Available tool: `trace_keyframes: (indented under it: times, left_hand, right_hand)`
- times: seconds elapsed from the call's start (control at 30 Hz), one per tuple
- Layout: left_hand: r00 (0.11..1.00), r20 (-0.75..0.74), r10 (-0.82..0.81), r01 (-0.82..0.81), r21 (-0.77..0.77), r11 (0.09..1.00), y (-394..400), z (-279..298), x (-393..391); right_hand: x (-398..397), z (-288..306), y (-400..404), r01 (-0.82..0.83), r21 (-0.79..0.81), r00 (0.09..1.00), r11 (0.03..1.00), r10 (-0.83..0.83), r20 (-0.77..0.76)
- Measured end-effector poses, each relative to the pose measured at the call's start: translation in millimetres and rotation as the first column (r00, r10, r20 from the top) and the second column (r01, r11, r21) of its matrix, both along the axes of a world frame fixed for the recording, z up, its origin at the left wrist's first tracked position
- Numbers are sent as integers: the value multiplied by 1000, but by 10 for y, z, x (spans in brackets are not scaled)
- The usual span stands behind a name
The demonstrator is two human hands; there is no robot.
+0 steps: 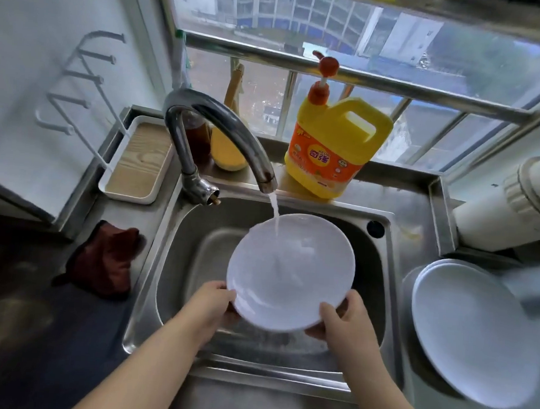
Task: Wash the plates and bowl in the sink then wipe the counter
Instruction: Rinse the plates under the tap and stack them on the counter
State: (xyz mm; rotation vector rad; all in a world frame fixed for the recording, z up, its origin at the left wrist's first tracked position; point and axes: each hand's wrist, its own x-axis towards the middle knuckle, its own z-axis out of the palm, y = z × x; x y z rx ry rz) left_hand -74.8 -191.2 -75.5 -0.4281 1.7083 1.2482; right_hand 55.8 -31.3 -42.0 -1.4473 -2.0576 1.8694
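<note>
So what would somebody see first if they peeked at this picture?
Probably the round white plate in the middle, held over the steel sink by the left hand and right hand while water from the curved metal tap pours onto it. Next, the bright yellow soap jug with an orange pump on the ledge behind the sink. To the right, more white plates are stacked on the counter.

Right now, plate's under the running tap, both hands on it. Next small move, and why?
Probably tilt or turn the plate so the stream sweeps the rest of its face. The water from the faucet lands only on the upper centre, while the left hand and right hand grip the near rim over the sink.
</note>
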Motion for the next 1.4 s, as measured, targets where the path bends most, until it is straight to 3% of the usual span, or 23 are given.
trace_keyframes:
  times: [0.1,0.23,0.37,0.53,0.67,0.87,1.07,1.4]
  left_hand:
    - [999,36,-13,12,24,1000,55,2,11]
    - [995,37,92,-96,106,990,165,55,-1]
    - [986,-51,160,-153,124,980,212,38,-75]
    - [957,-204,207,-175,163,971,153,157,-140]
    - [898,-396,189,-146,135,980,23,294,-166]
    - [778,-628,0,-45,-56,997,-197,536,-190]
    - [718,-695,-34,-71,-122,990,-326,739,-118]
    - [794,-606,51,-144,-106,984,-441,678,-27]
  right_hand:
    - [150,-32,-15,-61,223,998,973,67,-19]
    - [234,-124,-5,-55,293,994,955,80,-74]
    - [144,-171,24,90,84,972,992,-69,-227]
    - [-50,-354,67,195,-164,945,967,-230,-233]
    - [-221,-462,45,208,-415,918,886,-323,-229]
    - [-407,-561,-123,175,-649,934,740,-334,-130]
    - [-412,-518,-271,92,-739,970,667,-229,-86]
    - [-214,-276,-189,2,-662,992,749,-83,-91]
